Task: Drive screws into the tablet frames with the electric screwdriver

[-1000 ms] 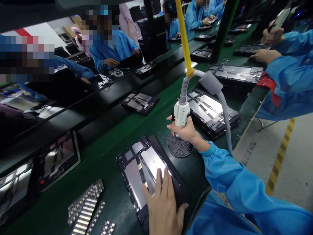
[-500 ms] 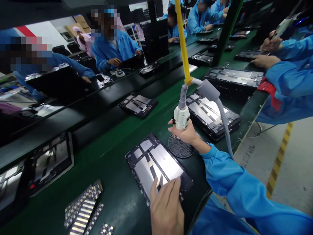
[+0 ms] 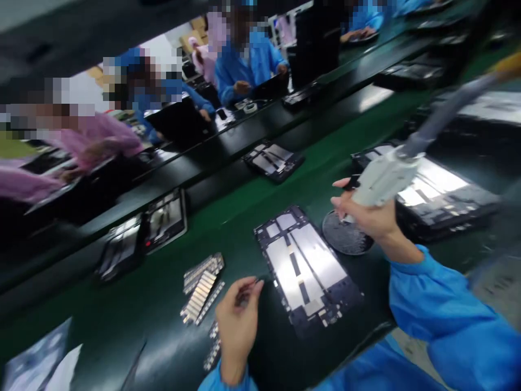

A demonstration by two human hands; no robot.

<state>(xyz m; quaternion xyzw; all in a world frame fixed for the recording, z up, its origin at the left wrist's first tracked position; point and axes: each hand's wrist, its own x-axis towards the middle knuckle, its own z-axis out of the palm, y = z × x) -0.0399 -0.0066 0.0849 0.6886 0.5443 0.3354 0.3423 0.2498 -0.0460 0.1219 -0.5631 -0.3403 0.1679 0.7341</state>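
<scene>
A pale electric screwdriver [image 3: 385, 179] is gripped in my right hand [image 3: 376, 220], its grey cable running up to the right. It tilts down over a round black screw dish [image 3: 334, 233], where the bit is hard to make out. Left of the dish lies an opened tablet [image 3: 321, 258] with silvery panels and dark strips. My left hand [image 3: 240, 315] hovers beside the tablet's left edge, thumb and fingertips pinched together. A tiny dark bit may be between them; I cannot tell what it is. Small strips of parts [image 3: 201, 290] lie left of that hand.
A stack of opened tablets [image 3: 443, 201] stands right of the dish. Another opened unit [image 3: 274, 160] lies further back, with two more tablets [image 3: 166, 220] at left. Tweezers-like dark tool [image 3: 134, 366] and a clear bag [image 3: 38, 353] are front left. Co-workers sit across the bench.
My left hand has left the tablet's lower end, moved left and closed into a pinch. The screwdriver has gone from upright to tilted, still above the dish. The view has shifted left.
</scene>
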